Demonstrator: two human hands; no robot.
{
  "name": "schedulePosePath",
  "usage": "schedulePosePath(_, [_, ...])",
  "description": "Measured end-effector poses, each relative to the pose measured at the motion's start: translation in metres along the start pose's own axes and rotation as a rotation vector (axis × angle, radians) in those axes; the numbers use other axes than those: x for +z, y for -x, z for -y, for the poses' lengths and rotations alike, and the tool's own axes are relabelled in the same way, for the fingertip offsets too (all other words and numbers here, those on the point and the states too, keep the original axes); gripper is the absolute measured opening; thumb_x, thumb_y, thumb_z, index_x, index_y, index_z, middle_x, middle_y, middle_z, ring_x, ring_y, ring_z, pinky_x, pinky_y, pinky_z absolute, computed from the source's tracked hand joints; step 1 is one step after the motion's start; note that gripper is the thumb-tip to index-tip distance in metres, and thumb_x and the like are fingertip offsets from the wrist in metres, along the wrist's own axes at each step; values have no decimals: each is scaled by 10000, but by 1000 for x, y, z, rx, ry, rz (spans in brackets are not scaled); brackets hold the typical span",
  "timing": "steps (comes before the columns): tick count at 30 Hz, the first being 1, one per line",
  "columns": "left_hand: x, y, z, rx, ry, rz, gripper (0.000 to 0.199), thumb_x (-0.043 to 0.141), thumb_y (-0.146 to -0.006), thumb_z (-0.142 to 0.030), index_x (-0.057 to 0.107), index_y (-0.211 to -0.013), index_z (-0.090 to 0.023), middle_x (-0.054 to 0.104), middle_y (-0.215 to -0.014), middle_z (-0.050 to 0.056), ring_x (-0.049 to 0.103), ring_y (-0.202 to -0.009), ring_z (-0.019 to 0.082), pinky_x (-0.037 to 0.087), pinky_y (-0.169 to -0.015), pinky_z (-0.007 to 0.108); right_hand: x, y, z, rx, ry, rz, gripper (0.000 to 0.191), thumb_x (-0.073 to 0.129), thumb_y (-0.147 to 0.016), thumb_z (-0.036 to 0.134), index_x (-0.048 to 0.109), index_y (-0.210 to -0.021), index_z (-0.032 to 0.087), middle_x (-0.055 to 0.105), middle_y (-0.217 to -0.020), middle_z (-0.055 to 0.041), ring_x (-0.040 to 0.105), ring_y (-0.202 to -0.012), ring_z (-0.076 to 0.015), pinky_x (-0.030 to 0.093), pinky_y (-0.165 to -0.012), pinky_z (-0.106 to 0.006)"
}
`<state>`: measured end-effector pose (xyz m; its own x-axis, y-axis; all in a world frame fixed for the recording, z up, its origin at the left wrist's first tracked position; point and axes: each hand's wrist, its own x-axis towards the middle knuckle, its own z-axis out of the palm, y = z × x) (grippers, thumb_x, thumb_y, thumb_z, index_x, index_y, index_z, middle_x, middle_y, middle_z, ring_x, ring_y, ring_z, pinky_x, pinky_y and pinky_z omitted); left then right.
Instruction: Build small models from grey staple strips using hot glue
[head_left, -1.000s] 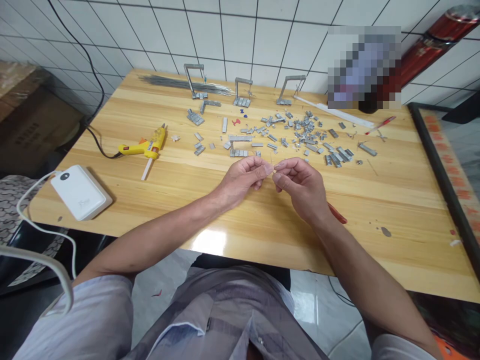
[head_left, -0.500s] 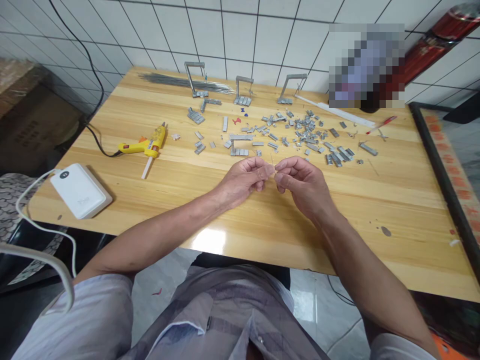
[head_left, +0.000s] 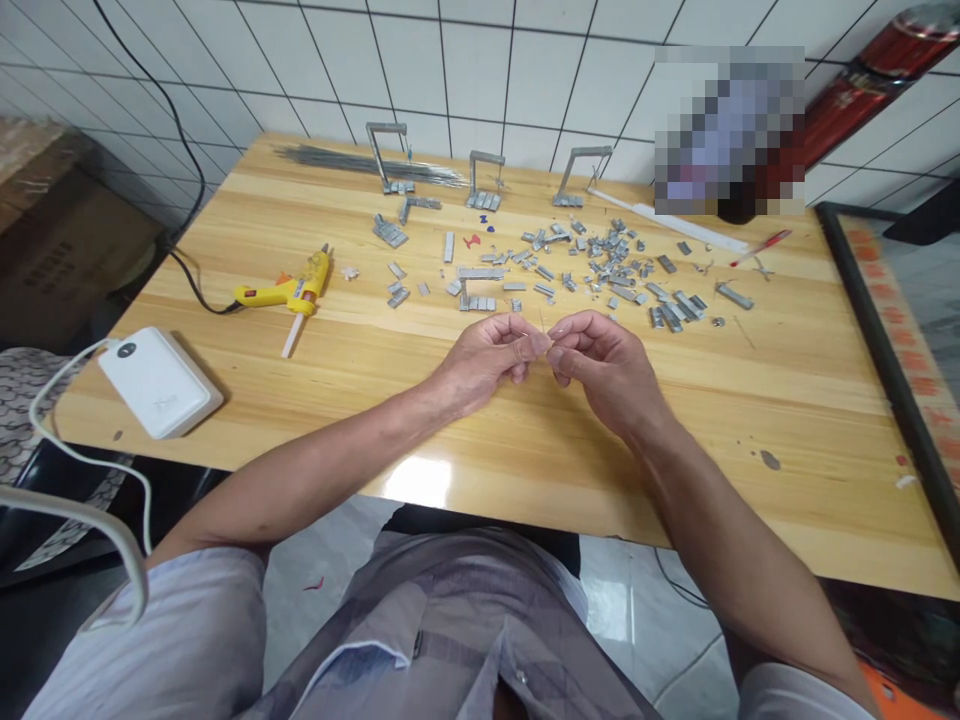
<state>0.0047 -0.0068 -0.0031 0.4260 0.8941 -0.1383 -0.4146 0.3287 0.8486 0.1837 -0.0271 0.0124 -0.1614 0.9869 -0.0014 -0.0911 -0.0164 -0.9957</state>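
Note:
My left hand and my right hand meet fingertip to fingertip above the front half of the wooden table. Between them a thin wire-like strand stands up from the pinch of thumbs and index fingers; its lower part is hidden by the fingers. Whether it is wire or thread I cannot tell. Just beyond my left hand stands a small frame of grey staple strips. Past my right hand lie scattered grey staple pieces.
Three taller staple frames stand at the back beside a bundle of thin rods. A yellow glue gun and a white power bank lie left. A red pen and a dark-framed panel are at right.
My fingertips have drawn slightly closer together around the strand. Both hands stay in nearly the same place, and nothing on the table has moved.

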Motion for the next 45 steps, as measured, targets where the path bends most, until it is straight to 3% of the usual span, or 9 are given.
schedulePosePath(11, [4, 4, -2, -5, -98, 23, 541, 981, -632, -559, 644, -762, -156, 636, -663, -41, 499, -518, 48, 392, -522, 213, 2, 2, 6, 2, 34, 12, 132, 786, -736, 212, 681, -816, 221, 603, -574, 80, 507, -508, -77, 415, -510, -228])
schedulePosePath(23, [0, 5, 3, 66, -133, -2, 421, 946, -726, -494, 708, -797, -155, 642, -696, -31, 454, -571, 47, 349, -545, 200, 3, 2, 6, 5, 58, -15, 108, 767, -725, 211, 678, -786, 212, 593, -571, 77, 495, -500, -68, 397, -505, -223])
schedulePosePath(35, [6, 4, -1, -120, 101, 5, 539, 1014, -597, -497, 617, -725, -155, 581, -559, -68, 531, -451, 50, 404, -450, 168, -2, 1, 6, 37, 23, 26, 148, 809, -715, 213, 690, -805, 212, 613, -580, 77, 503, -501, -71, 393, -511, -230])
schedulePosePath(45, [2, 1, -8, -122, 14, 53, 505, 1037, -559, -447, 698, -754, -127, 654, -642, -34, 555, -500, 46, 438, -489, 176, -6, 0, 6, 63, -51, 31, 133, 807, -721, 190, 706, -802, 220, 615, -570, 77, 493, -487, -73, 365, -493, -231])
